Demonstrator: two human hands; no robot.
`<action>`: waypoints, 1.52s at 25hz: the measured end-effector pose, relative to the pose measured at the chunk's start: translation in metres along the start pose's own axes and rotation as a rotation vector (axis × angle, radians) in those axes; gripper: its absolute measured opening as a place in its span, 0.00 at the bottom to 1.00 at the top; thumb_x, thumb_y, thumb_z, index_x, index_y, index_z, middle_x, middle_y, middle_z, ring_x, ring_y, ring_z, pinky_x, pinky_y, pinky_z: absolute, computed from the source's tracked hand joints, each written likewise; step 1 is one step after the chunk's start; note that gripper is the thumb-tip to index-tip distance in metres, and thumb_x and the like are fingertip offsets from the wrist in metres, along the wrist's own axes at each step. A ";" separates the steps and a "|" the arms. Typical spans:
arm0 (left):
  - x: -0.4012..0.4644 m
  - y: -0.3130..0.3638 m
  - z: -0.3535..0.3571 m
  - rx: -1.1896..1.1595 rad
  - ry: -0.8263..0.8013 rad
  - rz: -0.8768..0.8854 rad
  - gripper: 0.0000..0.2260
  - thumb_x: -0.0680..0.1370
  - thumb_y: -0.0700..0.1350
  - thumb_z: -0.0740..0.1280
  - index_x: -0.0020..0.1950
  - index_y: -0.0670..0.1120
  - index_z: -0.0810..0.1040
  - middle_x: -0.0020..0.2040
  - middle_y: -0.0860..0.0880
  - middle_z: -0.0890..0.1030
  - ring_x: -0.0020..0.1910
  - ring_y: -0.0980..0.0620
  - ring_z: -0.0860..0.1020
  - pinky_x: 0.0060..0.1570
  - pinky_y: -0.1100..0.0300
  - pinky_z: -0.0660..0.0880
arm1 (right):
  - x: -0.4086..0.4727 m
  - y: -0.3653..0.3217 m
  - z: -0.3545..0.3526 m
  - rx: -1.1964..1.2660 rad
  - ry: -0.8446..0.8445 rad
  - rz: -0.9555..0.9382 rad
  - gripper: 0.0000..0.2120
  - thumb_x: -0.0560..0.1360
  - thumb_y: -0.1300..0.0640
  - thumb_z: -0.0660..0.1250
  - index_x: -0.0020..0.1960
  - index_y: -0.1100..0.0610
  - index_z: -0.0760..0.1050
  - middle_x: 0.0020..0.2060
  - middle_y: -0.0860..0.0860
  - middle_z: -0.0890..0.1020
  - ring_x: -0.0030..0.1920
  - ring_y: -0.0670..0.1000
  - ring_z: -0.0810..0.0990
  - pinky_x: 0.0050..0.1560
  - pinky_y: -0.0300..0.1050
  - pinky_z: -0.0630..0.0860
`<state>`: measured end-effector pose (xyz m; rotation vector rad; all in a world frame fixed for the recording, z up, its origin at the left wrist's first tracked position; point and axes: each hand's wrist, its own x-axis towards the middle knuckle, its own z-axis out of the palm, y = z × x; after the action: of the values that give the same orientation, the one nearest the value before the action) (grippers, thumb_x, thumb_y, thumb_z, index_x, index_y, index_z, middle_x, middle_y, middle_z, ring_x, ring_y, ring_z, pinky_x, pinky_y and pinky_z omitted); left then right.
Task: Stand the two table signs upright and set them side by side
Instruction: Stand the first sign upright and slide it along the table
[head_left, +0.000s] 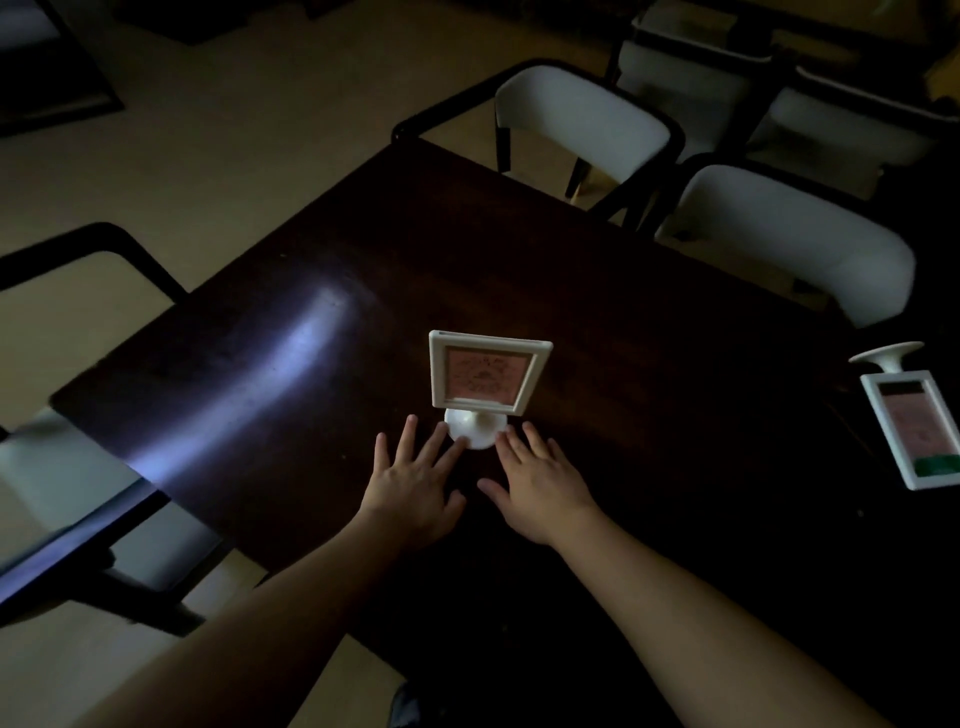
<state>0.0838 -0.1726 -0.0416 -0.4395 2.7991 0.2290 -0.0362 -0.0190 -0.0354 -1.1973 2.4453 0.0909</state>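
Note:
One white-framed table sign (487, 375) with a pink card stands upright on its round base in the middle of the dark wooden table (270, 364). My left hand (415, 483) lies flat just left of the base, fingers spread, fingertips touching or nearly touching it. On the other side my right hand (535, 486) rests the same way, fingertips at the base's right edge. Neither hand holds anything. A second white sign (914, 421) lies flat on its back at the table's far right, its base pointing away from me.
Two white-backed chairs (587, 124) (789, 244) stand along the table's far side. Another dark-framed chair (78, 530) sits at the left corner. More pale furniture (727, 67) fills the back right. The room is dim, with a light streak across the table's left part.

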 end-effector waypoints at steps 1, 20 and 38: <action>0.000 -0.002 -0.001 -0.002 0.000 -0.017 0.34 0.76 0.64 0.51 0.80 0.58 0.43 0.81 0.51 0.44 0.77 0.40 0.36 0.72 0.33 0.40 | 0.004 -0.001 -0.002 -0.005 0.005 -0.015 0.37 0.79 0.34 0.44 0.80 0.56 0.45 0.80 0.53 0.50 0.79 0.55 0.42 0.76 0.58 0.46; 0.062 -0.111 -0.038 -0.082 0.010 -0.006 0.33 0.77 0.63 0.52 0.80 0.58 0.46 0.81 0.53 0.44 0.77 0.42 0.35 0.73 0.33 0.39 | 0.110 -0.065 -0.044 0.004 0.044 0.015 0.37 0.79 0.34 0.44 0.80 0.57 0.47 0.80 0.54 0.52 0.79 0.55 0.43 0.77 0.58 0.47; 0.139 -0.240 -0.071 -0.105 0.079 -0.009 0.33 0.76 0.63 0.50 0.80 0.56 0.49 0.81 0.53 0.46 0.78 0.43 0.36 0.73 0.33 0.40 | 0.242 -0.131 -0.098 -0.023 0.032 0.025 0.37 0.80 0.35 0.46 0.80 0.58 0.46 0.80 0.54 0.51 0.79 0.55 0.43 0.77 0.57 0.47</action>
<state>0.0160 -0.4501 -0.0446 -0.4952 2.8714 0.3655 -0.1002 -0.3044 -0.0251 -1.1870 2.4939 0.1088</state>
